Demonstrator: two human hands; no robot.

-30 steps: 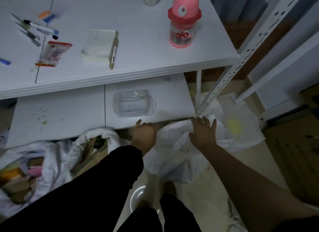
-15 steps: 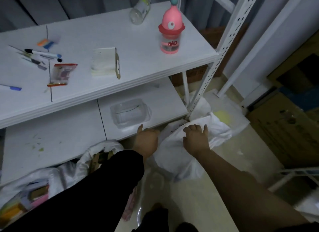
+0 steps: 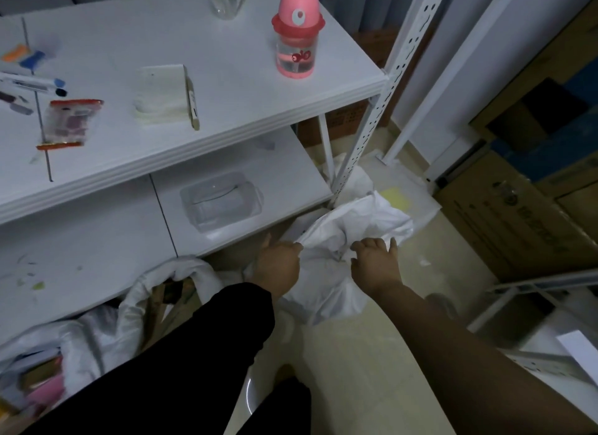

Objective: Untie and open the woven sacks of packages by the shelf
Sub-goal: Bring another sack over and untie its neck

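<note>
left hand (image 3: pixel 279 262): reaching down from a black sleeve (image 3: pixel 181 353), grip gathering the left edge of the white sack (image 3: pixel 343 240); fingers curling into the fabric, fingertips hidden in the folds.
right hand (image 3: pixel 375 261): bare forearm, lying on top of the sack's bunched neck; fingers are bending over the fabric, thumb sticking out to the right. Grip looking narrow, closing on cloth, though the tips are partly buried.
sack: sitting on the floor (image 3: pixel 372 353) just in front of the shelf's (image 3: pixel 226 117) lower right corner, beside the perforated post (image 3: pixel 365 136). Top is crumpled and bunching between the two hands. Can't tell whether a tie is holding it.
second sack (image 3: pixel 106 331): lying to the left under the lower shelf board, mouth gaping, boxes and pink packets showing inside.
upper board: carrying a pink bottle (image 3: pixel 296 33) standing upright near the right edge, a pad (image 3: pixel 161 93), a red-edged packet (image 3: pixel 66 123), markers (image 3: pixel 32 85) at far left.
lower board: carrying a clear plastic tub (image 3: pixel 221 201), directly behind the left hand.
right side: cardboard boxes (image 3: pixel 517 208) stacking against the wall, well apart from the sack.
lighting: dim, fine detail on the fabric not resolving.
</note>
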